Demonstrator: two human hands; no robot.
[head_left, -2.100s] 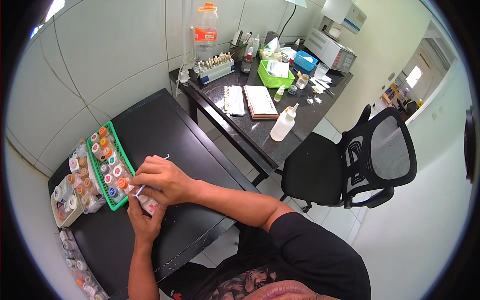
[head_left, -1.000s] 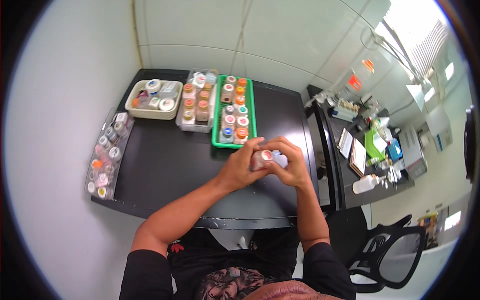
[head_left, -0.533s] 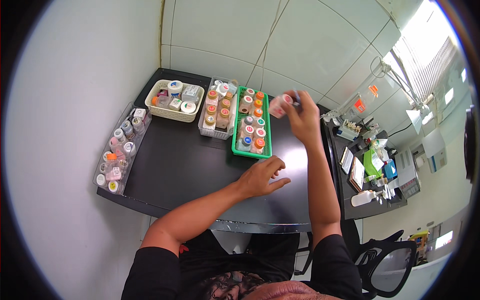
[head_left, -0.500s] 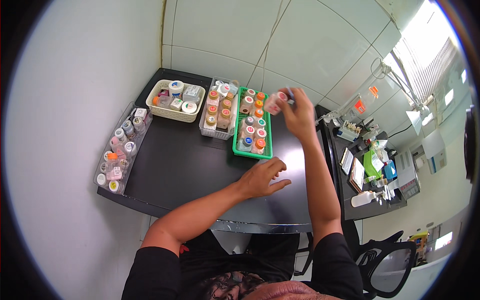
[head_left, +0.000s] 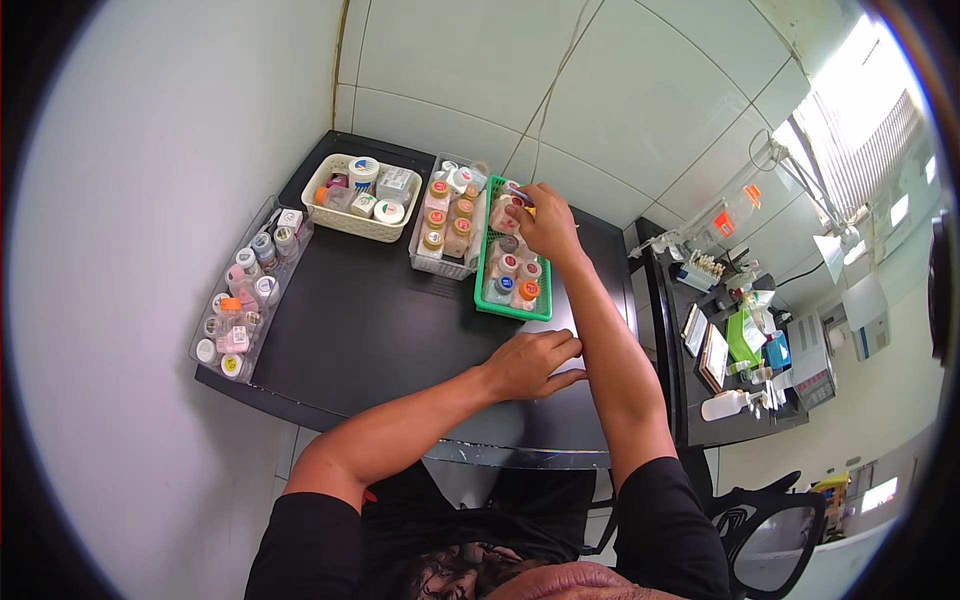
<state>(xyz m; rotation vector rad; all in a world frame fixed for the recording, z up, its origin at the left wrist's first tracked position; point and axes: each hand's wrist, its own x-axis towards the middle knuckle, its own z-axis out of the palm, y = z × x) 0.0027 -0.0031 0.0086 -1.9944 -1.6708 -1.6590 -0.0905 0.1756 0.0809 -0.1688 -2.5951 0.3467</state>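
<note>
The green plastic basket holds several small bottles with coloured caps, among them an orange-capped bottle at its near right corner. Over the far end of this basket, my right hand is closed around a small bottle, pointing down among the others. My fingers hide most of that bottle. My left hand hovers over the black table, holding nothing, its fingers loosely bent and thumb apart. Its fingertips come close to my right forearm; I cannot tell whether they touch.
Left of the green basket stands a clear bin of gold-capped bottles, then a cream basket of jars. A long clear tray of bottles lies along the left edge. A side desk with tools and a lamp stands right.
My right hand has moved left and down from beside the basket to its far end, bringing the bottle in among the others. My left hand has shifted slightly, its fingers bending more.
</note>
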